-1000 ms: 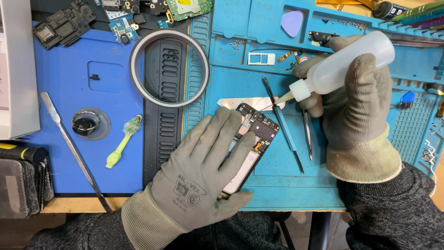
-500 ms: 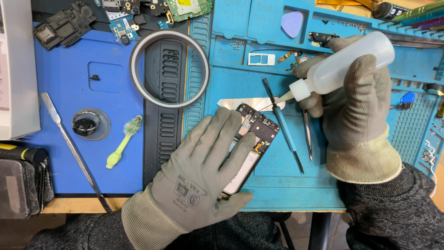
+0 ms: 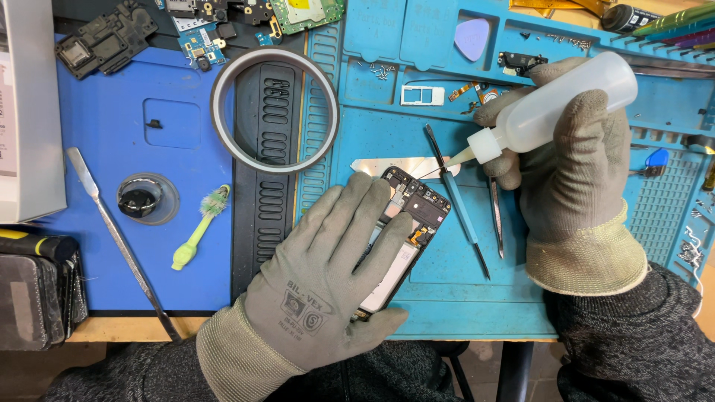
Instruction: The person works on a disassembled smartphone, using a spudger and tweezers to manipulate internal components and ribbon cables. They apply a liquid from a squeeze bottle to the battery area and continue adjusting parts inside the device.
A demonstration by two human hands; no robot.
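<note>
We list: squeeze bottle (image 3: 558,100), translucent matt plastic; gloves on left hand (image 3: 328,283) and right hand (image 3: 573,179), grey knit cloth with ribbed cuffs; work mat (image 3: 439,298), matt blue rubbery; spatula (image 3: 119,238), smooth bright metal; opened phone (image 3: 410,223), glossy dark innards.

Almost nothing has moved over the last second. The right hand (image 3: 573,179) holds the squeeze bottle (image 3: 555,104) at the same tilt as before, its nozzle no nearer the opened phone (image 3: 413,212). The left hand (image 3: 335,275) lies flat on that phone just as it did earlier.
</note>
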